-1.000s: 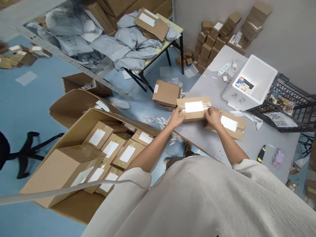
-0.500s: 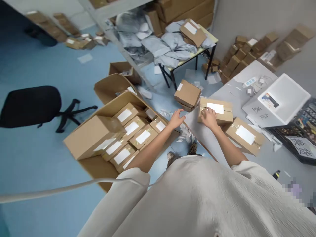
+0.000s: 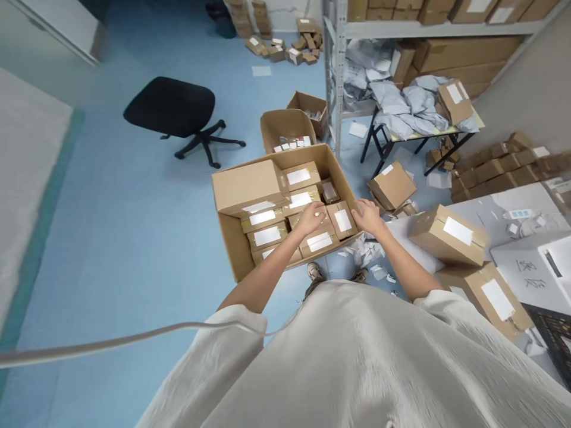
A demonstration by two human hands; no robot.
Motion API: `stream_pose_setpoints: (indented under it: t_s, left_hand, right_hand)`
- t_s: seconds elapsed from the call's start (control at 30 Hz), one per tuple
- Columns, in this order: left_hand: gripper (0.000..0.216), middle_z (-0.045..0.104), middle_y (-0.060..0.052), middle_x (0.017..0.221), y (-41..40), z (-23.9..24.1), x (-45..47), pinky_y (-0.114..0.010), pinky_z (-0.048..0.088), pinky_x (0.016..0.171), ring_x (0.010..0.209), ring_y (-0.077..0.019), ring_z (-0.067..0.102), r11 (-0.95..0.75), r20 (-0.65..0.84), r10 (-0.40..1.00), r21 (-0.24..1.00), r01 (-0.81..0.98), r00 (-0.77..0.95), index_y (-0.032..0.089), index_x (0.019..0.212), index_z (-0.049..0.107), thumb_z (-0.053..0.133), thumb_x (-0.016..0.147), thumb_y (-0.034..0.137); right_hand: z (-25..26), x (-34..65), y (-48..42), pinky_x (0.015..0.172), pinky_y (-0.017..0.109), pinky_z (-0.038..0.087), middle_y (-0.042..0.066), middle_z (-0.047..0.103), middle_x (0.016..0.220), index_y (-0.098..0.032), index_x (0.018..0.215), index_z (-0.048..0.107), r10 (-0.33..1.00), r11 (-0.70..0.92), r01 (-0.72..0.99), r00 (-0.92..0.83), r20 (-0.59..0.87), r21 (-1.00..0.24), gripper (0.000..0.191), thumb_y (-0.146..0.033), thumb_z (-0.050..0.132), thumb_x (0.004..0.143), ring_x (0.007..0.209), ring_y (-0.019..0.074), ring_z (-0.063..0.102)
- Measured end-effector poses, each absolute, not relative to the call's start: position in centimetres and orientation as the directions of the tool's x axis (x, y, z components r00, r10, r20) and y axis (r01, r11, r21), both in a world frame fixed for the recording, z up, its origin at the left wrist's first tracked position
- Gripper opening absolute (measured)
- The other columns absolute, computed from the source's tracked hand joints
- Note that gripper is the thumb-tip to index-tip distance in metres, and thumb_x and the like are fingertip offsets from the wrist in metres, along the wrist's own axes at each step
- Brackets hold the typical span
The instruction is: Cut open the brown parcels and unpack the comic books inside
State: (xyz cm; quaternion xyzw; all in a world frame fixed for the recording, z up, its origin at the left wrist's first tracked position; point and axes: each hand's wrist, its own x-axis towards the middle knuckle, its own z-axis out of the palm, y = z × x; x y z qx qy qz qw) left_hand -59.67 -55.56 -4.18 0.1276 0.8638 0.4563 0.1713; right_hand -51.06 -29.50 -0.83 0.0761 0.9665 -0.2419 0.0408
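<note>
A large open carton [image 3: 229,249] stands on the floor in front of me, packed with several labelled cardboard boxes. My left hand [image 3: 312,218] is over the boxes inside, fingers loosely bent and apart, with no box lifted in it. Under and beside that hand lie a box with a white label [image 3: 319,241] and a smaller upright-labelled box [image 3: 342,220]. At the carton's right edge is my right hand [image 3: 369,216], fingers spread and reaching over the rim beside the smaller box; whether they touch it is unclear. A bigger plain box [image 3: 250,184] fills the carton's left side.
To the right, two labelled boxes [image 3: 450,235] rest on the grey table [image 3: 504,205]. Behind the carton are another open carton [image 3: 285,125] and a metal shelf [image 3: 339,77]. A black chair [image 3: 173,107] stands left. Paper scraps [image 3: 368,252] litter the floor.
My view has turned left toward the carton. My right hand has left the labelled box on the table and come to the carton's rim; my left hand has moved over the boxes inside.
</note>
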Motion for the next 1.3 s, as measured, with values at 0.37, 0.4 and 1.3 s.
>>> stream_pose_setpoints:
  t_s: [0.37, 0.4, 1.3]
  left_hand:
    - [0.043, 0.073, -0.012, 0.146, -73.6, -6.9, -64.1, -0.055, 0.045, 0.133, 0.148, -0.0362, 0.063, 0.565, -0.237, 0.130, 0.816, -0.125, -0.963, 0.026, 0.132, 0.073, 0.068, 0.089, 0.026]
    - [0.043, 0.073, -0.012, 0.148, -74.9, -7.2, -64.3, -0.055, 0.046, 0.132, 0.149, -0.0368, 0.063, 0.565, -0.257, 0.093, 0.809, -0.162, -0.962, 0.026, 0.132, 0.073, 0.069, 0.089, 0.026]
    - [0.045, 0.064, -0.016, 0.154, -83.3, -12.0, -68.4, -0.049, 0.042, 0.132, 0.148, -0.0341, 0.060, 0.465, -0.416, -0.191, 0.759, -0.455, -0.889, 0.023, 0.127, 0.064, 0.075, 0.083, 0.022]
  right_hand:
    - [-6.2, -60.5, -43.2, 0.136, 0.054, 0.045, 0.017, 0.070, 0.160, -0.019, 0.152, 0.075, -0.146, 0.746, -0.035, -0.983, -0.113, -0.665, 0.056, -0.036, 0.058, 0.102, 0.155, 0.0351, 0.060]
    - [-6.7, -61.2, -44.4, 0.137, 0.055, 0.044, 0.016, 0.067, 0.164, -0.019, 0.153, 0.075, -0.169, 0.740, -0.041, -0.978, -0.126, -0.671, 0.057, -0.036, 0.059, 0.102, 0.158, 0.0350, 0.058]
    - [-10.6, -66.7, -52.0, 0.142, 0.074, 0.022, 0.019, 0.035, 0.190, -0.019, 0.177, 0.043, -0.191, 0.898, -0.026, -0.923, -0.334, -0.440, 0.088, -0.053, 0.064, 0.099, 0.172, 0.0463, 0.037]
